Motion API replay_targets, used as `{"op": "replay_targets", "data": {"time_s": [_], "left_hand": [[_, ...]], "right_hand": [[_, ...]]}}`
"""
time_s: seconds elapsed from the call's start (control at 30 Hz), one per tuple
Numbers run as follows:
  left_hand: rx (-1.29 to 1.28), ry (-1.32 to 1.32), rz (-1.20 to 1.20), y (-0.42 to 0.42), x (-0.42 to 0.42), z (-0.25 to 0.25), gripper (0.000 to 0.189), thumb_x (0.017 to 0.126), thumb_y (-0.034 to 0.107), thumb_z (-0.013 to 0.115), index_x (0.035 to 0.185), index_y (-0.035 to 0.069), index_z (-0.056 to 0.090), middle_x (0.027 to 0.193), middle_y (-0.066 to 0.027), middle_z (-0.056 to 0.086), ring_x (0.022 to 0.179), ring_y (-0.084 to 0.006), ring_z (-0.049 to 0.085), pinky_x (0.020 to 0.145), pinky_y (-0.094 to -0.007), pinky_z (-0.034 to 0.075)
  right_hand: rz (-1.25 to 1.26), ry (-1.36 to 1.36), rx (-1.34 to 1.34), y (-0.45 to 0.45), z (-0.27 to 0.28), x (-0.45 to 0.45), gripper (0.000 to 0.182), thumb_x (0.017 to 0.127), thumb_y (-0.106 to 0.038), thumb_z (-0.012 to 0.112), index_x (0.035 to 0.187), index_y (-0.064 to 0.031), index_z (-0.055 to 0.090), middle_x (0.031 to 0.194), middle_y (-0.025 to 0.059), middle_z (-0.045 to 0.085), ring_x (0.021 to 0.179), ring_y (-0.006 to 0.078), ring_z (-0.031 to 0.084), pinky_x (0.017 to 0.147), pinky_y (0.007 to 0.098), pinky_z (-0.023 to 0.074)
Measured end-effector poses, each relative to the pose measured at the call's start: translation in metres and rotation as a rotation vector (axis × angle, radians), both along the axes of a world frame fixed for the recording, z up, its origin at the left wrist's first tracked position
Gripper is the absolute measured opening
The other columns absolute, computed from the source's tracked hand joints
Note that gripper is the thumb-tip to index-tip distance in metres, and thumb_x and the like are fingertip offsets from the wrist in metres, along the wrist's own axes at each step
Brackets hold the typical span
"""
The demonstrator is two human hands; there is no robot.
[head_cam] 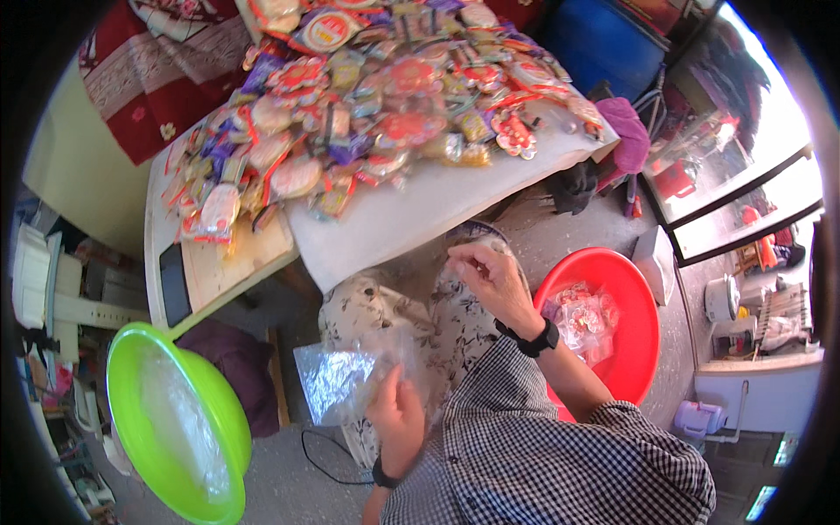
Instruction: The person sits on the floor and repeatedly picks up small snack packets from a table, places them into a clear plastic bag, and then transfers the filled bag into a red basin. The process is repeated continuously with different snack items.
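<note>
A clear, shiny plastic bag (336, 382) is gripped in my left hand (398, 417), low over my lap. My right hand (493, 283) hovers above my right knee near the table's front edge. Its fingers are curled with the tips close together. I cannot tell whether something small or clear is between them. On the white tabletop (394, 220) lies a wide heap of small wrapped packets (348, 118) in red, purple and gold. A red flower-shaped piece (514, 133) lies at the heap's right front.
A green basin (125, 394) at left holds clear plastic bags (190, 426). The red basin (633, 328) at right contains filled clear packets (584, 321). A dark phone (174, 285) lies on a wooden board (243, 256). A blue barrel (600, 49) stands behind the table.
</note>
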State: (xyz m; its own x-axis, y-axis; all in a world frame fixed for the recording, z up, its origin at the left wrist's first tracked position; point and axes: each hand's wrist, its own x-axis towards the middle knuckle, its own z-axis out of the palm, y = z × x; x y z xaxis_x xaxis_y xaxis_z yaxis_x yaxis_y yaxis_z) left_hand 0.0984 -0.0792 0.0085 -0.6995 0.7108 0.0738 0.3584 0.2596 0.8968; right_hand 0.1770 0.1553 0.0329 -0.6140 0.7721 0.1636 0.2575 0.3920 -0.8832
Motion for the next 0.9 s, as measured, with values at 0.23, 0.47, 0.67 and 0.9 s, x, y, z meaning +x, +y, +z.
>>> {"op": "replay_targets", "data": {"time_s": [0.23,0.47,0.67,0.9], "left_hand": [[0.047,-0.011,0.026,0.005,0.001,0.006,0.026,0.085,0.002,0.057,0.110,-0.006,0.062,0.070,-0.0107,0.061,0.056,-0.0153,0.052,0.053,-0.0289,0.042],[-0.025,-0.071,0.015,-0.001,-0.001,0.008,0.029,0.088,0.008,0.057,0.112,-0.008,0.062,0.081,-0.0160,0.066,0.066,-0.0226,0.061,0.061,-0.0323,0.048],[-0.001,-0.037,0.008,-0.002,-0.002,-0.002,0.028,0.087,0.006,0.056,0.110,-0.009,0.061,0.085,-0.0184,0.065,0.071,-0.0247,0.060,0.065,-0.0338,0.048],[0.072,0.033,0.020,-0.001,-0.001,-0.012,0.027,0.085,0.001,0.057,0.110,-0.008,0.062,0.070,-0.0095,0.061,0.058,-0.0111,0.052,0.053,-0.0255,0.042]], "right_hand": [[-0.022,0.042,0.206,0.030,0.005,-0.028,0.015,0.087,-0.002,0.058,0.100,0.0015,0.064,0.084,0.0093,0.064,0.072,0.0140,0.060,0.064,0.0259,0.0479],[-0.265,0.036,0.371,0.074,-0.003,-0.038,0.018,0.083,-0.008,0.064,0.099,-0.0031,0.065,0.093,0.0156,0.065,0.077,0.0309,0.066,0.067,0.0381,0.0517],[-0.371,-0.015,0.235,0.113,-0.007,-0.054,0.026,0.085,-0.023,0.063,0.079,0.0023,0.064,0.068,0.0153,0.062,0.060,0.0266,0.060,0.058,0.0373,0.0469],[-0.418,-0.054,0.135,0.133,-0.017,-0.073,0.039,0.085,-0.033,0.061,0.072,0.0038,0.063,0.061,0.0174,0.058,0.056,0.0283,0.057,0.056,0.0413,0.0438]]}}
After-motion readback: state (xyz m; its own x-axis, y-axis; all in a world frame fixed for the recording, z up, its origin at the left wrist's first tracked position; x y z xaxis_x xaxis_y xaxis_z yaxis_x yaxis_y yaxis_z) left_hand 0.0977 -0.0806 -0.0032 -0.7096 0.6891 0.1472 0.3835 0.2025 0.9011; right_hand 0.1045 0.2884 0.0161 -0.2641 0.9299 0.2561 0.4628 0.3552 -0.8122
